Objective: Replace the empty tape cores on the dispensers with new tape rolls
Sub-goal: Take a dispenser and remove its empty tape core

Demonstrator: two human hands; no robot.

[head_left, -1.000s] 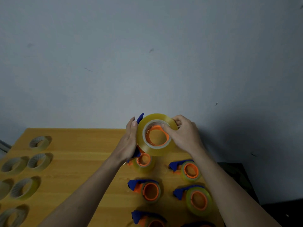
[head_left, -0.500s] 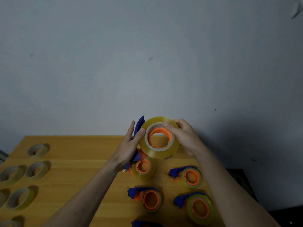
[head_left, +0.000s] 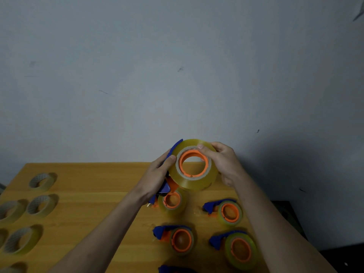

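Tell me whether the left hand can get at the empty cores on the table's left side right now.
Probably not yet: the left hand grips the dispenser, though nothing blocks the empty cores.

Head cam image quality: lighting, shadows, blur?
Head view: dim, soft overall; dark shadow on the grey wall at right; yellow tape roll on orange hub sharp enough, held by left hand and right hand; wooden table edge bows from wide-angle distortion.

A wooden worktop [head_left: 82, 196] of yellowish-orange colour filled the lower part of the view, its far edge meeting a plain grey-white wall [head_left: 177, 75]. The wall carried a few small dark marks and scuffs. To the right of the worktop, a dark shadowed area [head_left: 338, 223] dropped away below the wall.
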